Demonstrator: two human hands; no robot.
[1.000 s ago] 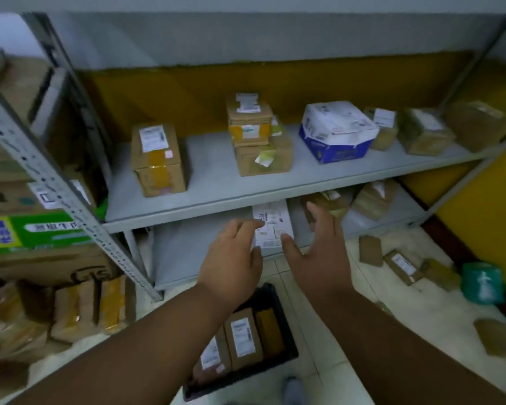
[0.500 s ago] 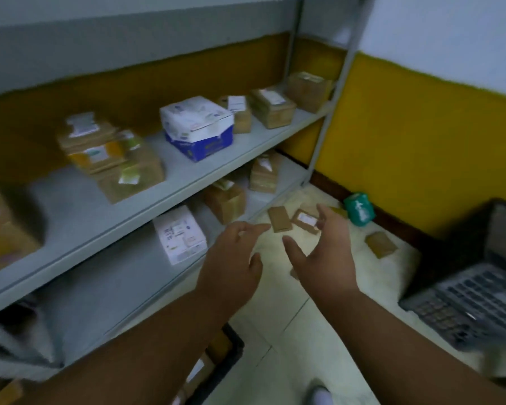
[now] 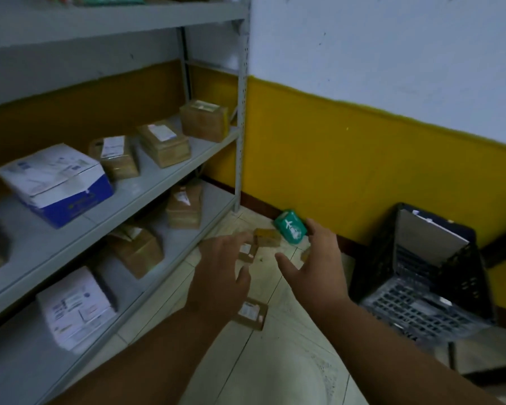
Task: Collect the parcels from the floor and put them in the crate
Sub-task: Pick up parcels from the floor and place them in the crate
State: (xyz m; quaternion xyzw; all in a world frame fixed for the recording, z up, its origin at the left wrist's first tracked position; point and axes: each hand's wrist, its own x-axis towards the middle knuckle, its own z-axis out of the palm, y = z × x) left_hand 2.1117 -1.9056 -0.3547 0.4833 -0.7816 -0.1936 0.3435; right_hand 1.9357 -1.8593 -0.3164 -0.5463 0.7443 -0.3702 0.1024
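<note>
The view has been swung from the shelves to the floor — both hands, left hand (image 3: 219, 276) and right hand (image 3: 319, 264), are spread, nothing held; small brown parcels (image 3: 250, 312) and a green packet (image 3: 291, 230) lie toward 12 o'clock, uncollected.

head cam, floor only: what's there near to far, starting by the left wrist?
Labelled brown parcel by the left wrist → small labelled parcel past the left hand's fingertips → brown parcel → green packet against the wall. Both hands are open and hold nothing; right hand hovers alongside.
</note>
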